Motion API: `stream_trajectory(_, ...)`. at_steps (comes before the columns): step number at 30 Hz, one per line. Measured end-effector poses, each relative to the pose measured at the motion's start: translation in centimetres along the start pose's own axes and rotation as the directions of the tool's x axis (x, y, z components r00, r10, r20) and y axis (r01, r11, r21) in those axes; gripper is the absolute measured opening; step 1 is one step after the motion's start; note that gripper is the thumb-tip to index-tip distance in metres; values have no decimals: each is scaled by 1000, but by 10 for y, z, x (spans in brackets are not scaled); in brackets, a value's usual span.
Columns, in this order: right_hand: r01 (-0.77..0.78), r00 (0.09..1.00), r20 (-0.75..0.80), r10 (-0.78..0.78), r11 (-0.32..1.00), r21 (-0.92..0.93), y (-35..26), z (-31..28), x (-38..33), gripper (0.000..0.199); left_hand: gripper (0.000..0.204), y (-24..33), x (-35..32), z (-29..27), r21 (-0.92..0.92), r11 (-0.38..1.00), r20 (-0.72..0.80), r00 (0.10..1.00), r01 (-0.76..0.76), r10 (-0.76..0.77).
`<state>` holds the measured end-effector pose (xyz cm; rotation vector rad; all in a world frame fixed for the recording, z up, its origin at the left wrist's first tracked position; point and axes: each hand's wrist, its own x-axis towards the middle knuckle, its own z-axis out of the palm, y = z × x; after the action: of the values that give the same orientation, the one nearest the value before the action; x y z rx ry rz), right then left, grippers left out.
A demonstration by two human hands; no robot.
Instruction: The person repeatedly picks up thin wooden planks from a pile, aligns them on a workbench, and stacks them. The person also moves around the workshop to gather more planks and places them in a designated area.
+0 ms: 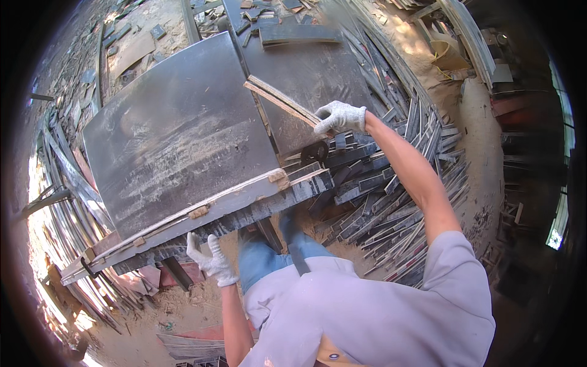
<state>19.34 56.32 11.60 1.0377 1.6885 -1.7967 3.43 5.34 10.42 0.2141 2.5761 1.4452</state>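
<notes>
The thin wood strip [282,101] sits in the curled fingers of the gloved right hand [340,117], over the big dark board [177,134] (it is scratched), while the left hand [209,257], fingers spread wide, is just under the board's near edge.

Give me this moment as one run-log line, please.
left hand: open, at near edge of dark panel | right hand: gripping thin wood strip at panel's far side | around: offcut strips on ground
</notes>
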Motion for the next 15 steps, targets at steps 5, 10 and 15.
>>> stream_trajectory(5, 166, 967, -32, -254, 717, -677, -25, 44, 7, 64, 105, 52, 24, 54, 246, 818, 320, 840, -521, 439)
stream_trajectory(10, 220, 852, 94, -515, 188, -957, 4, 69, 24, 58, 137, 51, 48, 102, 246, 574, 667, 566, -781, 485)
stream_trajectory(15, 242, 775, 135, -618, 92, -966, 41, 81, 28, 63, 146, 63, 66, 131, 336, 466, 859, 469, -819, 206)
